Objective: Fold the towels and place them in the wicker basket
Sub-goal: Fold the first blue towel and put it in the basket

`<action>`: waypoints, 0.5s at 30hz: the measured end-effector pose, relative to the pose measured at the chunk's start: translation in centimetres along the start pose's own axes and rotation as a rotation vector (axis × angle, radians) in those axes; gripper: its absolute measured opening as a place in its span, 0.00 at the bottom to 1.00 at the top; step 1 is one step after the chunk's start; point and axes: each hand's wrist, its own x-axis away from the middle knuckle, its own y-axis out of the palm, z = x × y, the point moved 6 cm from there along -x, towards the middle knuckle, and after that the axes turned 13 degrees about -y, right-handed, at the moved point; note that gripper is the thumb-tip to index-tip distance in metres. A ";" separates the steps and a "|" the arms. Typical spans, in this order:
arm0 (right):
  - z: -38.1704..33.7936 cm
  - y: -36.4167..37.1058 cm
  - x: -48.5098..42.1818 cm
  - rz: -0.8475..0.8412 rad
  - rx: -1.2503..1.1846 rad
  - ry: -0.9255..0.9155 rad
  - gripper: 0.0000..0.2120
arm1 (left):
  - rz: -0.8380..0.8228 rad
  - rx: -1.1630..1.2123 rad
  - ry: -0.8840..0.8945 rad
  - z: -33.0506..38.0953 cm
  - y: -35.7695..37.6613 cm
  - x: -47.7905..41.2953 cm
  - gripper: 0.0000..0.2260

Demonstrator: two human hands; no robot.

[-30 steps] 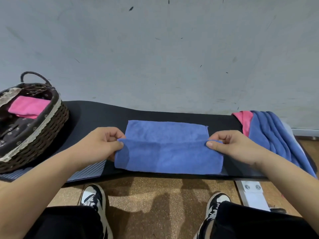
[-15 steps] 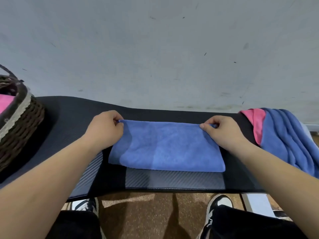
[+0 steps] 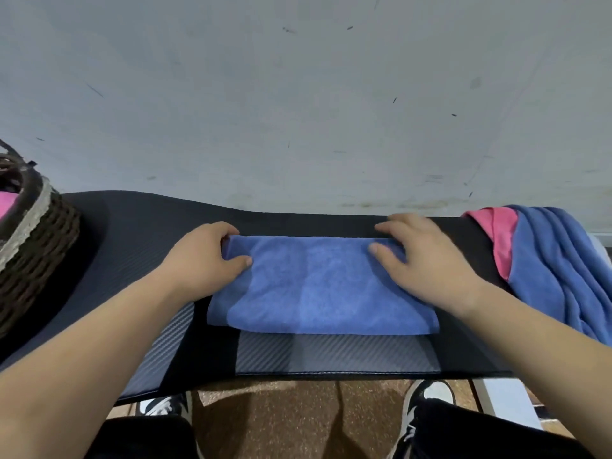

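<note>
A blue towel [image 3: 318,286], folded in half into a wide rectangle, lies on the black padded bench [image 3: 132,233] in front of me. My left hand [image 3: 202,260] grips its far left corner, thumb on top and fingers curled over the far edge. My right hand [image 3: 427,260] rests flat on the far right corner, with the thumb on the cloth and the fingers reaching past the far edge. The wicker basket [image 3: 39,246] stands at the left edge of the view, partly cut off, with a pink towel [image 3: 6,203] inside.
A heap of unfolded towels lies at the bench's right end, blue towels [image 3: 556,266] over a pink one [image 3: 503,240]. A grey wall rises right behind the bench. My knees and shoes [image 3: 427,395] are below the bench's front edge, on a brown floor.
Both hands carried the towel's near edge away from me to the far edge, folding it in half. The right hand's pinch has relaxed into a flat hand. The view shifted right, cutting off the basket.
</note>
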 end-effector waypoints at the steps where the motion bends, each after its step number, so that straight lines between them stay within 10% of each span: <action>1: -0.8 0.8 0.3 -0.097 0.019 -0.035 0.35 | -0.009 0.006 -0.015 0.2 0.0 0.1 0.10; 5: -1.8 3.8 2.0 -0.407 0.030 0.002 0.41 | -0.047 0.098 -0.071 0.6 0.0 0.5 0.05; 15: -2.6 4.2 2.4 -0.471 -0.001 0.010 0.51 | -0.180 0.550 -0.183 -0.8 -0.9 2.1 0.04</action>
